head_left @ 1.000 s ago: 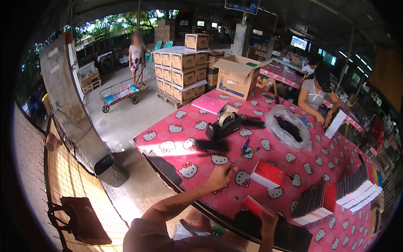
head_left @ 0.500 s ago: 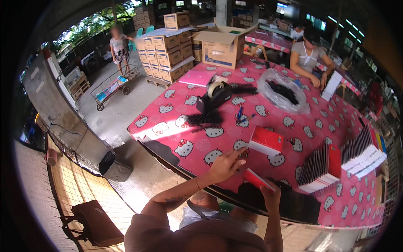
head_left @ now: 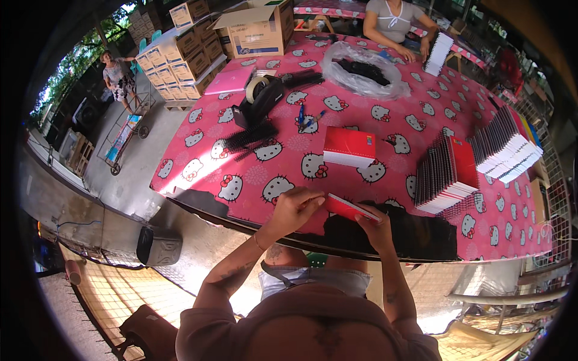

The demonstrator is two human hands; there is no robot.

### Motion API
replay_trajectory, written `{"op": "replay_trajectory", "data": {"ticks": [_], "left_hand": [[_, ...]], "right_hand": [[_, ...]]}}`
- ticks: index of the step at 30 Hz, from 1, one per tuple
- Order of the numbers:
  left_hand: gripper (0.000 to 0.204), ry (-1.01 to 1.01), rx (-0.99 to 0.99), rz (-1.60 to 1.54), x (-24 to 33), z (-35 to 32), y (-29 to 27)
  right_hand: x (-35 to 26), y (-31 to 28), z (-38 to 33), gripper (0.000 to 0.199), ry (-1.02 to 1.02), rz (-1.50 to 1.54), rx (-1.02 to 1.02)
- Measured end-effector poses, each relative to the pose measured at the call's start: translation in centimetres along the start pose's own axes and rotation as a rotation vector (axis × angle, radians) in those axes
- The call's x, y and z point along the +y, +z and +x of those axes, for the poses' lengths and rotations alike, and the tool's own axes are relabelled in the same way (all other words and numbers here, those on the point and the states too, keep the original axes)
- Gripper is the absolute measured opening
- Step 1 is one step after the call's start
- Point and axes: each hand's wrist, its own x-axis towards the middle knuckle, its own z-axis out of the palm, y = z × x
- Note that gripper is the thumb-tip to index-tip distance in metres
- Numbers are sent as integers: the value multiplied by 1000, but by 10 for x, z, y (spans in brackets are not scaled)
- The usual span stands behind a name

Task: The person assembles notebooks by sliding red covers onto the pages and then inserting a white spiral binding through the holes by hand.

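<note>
A thin red notebook (head_left: 345,208) is in my right hand (head_left: 376,228), which grips its right end above the table's near edge. At the notebook's left end is my left hand (head_left: 297,210), its fingers curled and pinched together. Whatever sits between those fingertips is too small to make out. Just beyond, a short stack of red-covered notebooks (head_left: 350,144) lies on the pink cat-print tablecloth (head_left: 313,186). To the right, a row of spiral-bound notebooks (head_left: 447,175) stands with red covers, and another row of bound notebooks (head_left: 507,144) is behind it.
Black spiral coils (head_left: 250,139) lie left, near a black tape dispenser (head_left: 264,101). Blue pens (head_left: 307,120) and a plastic bag of black coils (head_left: 364,75) are farther back. An open carton (head_left: 259,37) stands at the far edge. A co-worker (head_left: 394,27) handles a white notebook (head_left: 438,53).
My left hand has gone from spread fingers to a pinch at the notebook's left end. The view has tipped downward, so the table appears higher. My right hand keeps holding the notebook.
</note>
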Motion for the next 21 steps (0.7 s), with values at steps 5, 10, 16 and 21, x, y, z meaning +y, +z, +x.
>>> {"op": "replay_trajectory", "data": {"ticks": [5,10,16,21], "left_hand": [[17,-10,-23,38,-12,2,4],[25,6,-140,-47,-17,5,-9],[42,260,-360,255,-35,25,1],[69,283,-170,773,22,21,12]], "right_hand": [[-5,3,2,29,7,0,-8],[-10,6,4,30,22,-103,-51],[-6,-2,-2,29,-19,-21,-5],[-23,10,-5,29,29,99,96]]}}
